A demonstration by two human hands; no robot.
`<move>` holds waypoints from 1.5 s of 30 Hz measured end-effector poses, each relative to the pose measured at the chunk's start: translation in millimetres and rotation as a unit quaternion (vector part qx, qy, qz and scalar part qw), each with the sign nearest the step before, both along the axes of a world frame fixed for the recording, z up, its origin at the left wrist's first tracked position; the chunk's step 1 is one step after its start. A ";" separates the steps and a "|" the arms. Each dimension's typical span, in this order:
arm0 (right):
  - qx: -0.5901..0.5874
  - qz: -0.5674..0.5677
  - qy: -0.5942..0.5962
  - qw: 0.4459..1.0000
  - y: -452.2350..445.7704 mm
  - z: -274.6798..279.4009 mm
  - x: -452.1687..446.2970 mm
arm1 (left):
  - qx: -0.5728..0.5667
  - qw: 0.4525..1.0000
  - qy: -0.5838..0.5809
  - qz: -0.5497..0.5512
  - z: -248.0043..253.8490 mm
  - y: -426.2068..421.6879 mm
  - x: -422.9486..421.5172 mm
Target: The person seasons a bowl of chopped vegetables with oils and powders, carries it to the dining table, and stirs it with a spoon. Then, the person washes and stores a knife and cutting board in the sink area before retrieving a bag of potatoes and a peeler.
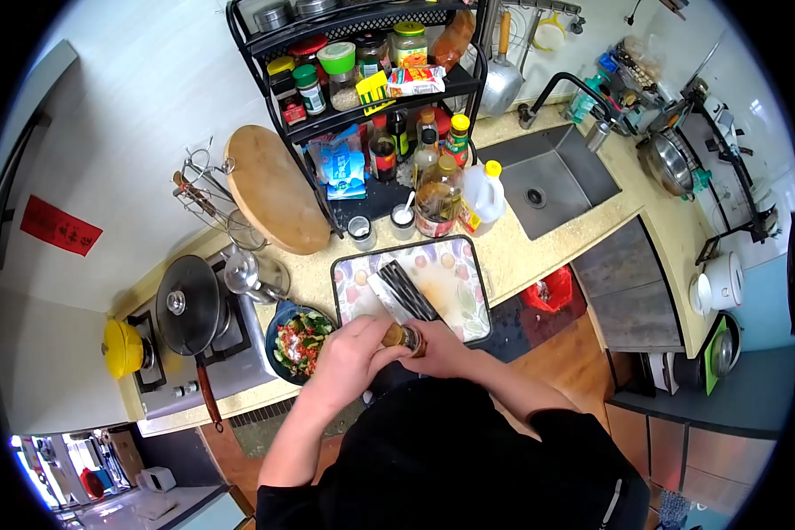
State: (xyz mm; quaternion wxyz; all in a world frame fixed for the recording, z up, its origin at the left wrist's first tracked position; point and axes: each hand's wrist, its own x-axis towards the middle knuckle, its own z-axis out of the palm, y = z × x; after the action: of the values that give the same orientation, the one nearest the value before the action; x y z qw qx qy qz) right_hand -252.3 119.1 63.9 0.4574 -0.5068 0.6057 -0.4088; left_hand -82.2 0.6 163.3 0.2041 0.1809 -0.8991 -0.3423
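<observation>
My left hand is closed around the brown top of a small jar, just past the near edge of the cutting board. My right hand grips the body of the same jar; its contents are too small to make out. Under and beyond the hands lies a patterned cutting board. On it rests a wide-bladed knife with dark stripes. Left of my left hand, a dark blue bowl holds chopped green and red vegetables with a white heap on top.
Two small seasoning jars stand behind the board, one with a spoon. Bottles and a black spice rack are beyond. A lidded pan and yellow pot sit on the stove at left. The sink is at right.
</observation>
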 end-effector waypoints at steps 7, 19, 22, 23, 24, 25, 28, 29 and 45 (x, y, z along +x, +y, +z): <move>0.143 0.127 -0.205 0.960 10.2 -1.2 -0.9 | 0.013 0.993 -0.018 -0.113 -3.9 -11.9 28.7; 0.079 0.100 -0.147 0.981 24.9 7.4 36.1 | -0.056 0.984 0.035 -0.168 -11.3 6.3 37.5; 0.102 0.108 -0.190 0.970 26.9 -9.0 42.5 | -0.040 0.985 0.038 -0.161 -13.3 7.0 41.9; 0.094 0.111 -0.193 0.970 28.0 -10.7 45.6 | -0.034 0.986 0.033 -0.161 -12.0 9.0 43.5; 0.086 0.116 -0.195 0.970 28.7 -11.3 48.4 | -0.028 0.986 0.029 -0.160 -12.0 10.5 45.1; 0.087 0.116 -0.197 0.970 30.3 -10.1 50.6 | -0.037 0.985 0.028 -0.165 -13.5 11.4 46.7; 0.095 0.122 -0.190 0.970 31.6 2.0 53.5 | -0.050 0.984 0.008 -0.173 -15.2 12.6 49.3; 0.101 0.126 -0.182 0.970 31.7 1.1 54.1 | -0.044 0.984 -0.010 -0.170 -13.7 13.1 51.1; 0.056 0.204 -0.035 0.977 45.4 -1.7 45.8 | -0.312 0.917 -0.065 -0.242 -9.3 24.8 71.7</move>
State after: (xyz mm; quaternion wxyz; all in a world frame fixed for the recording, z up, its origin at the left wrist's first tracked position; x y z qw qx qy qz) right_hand -206.6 164.5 62.2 0.5797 -0.5786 0.4951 -0.2899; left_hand -10.5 25.4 154.0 0.1018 -0.0931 -0.9879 -0.0713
